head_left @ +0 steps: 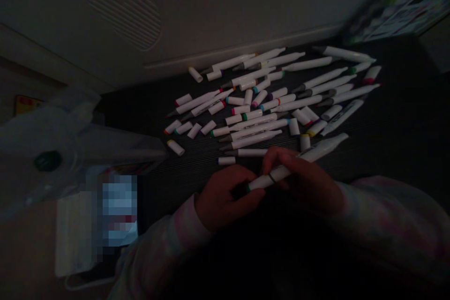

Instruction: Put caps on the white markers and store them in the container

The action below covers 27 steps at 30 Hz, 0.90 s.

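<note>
Working the green-ended cap (260,181) of a marker (321,149) appears the current step: left hand (223,197) pinching cap, right hand (312,180) gripping barrel, tip toward two o'clock. Loose markers (258,130) lie at twelve; next move calls for coaxial force.

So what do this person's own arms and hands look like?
Long, pale sleeves with blurry pink and bluish patches reach to the wrists. The left hand and right hand wear no gloves. Dim light hides finer detail.
</note>
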Tool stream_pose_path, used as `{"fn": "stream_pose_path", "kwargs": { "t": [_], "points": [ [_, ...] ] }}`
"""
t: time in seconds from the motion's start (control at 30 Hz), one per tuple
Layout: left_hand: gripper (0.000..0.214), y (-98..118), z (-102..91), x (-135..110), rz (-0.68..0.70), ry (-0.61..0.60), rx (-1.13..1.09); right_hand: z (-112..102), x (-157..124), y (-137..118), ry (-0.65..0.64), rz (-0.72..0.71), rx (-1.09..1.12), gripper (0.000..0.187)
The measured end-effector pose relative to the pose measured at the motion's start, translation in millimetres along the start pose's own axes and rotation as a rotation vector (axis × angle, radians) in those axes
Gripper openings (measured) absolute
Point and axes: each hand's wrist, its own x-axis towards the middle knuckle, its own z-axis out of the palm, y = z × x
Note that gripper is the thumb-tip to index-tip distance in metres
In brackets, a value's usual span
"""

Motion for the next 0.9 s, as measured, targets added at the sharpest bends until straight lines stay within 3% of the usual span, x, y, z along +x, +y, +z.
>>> {"fn": "stream_pose_path", "kwargs": {
  "t": [0.37,0.9],
  "points": [
    [0.017,-1.9,1.3,-0.1,0.057,0.019,0.002,-0.8,0.8,3.1,0.004,-0.006,-0.006,0.03],
    [0.016,1.2,0.1,-0.6,0.017,0.0,0.026,0.3,0.9,2.2,0.006,-0.02,-0.047,0.03]
  ]
}}
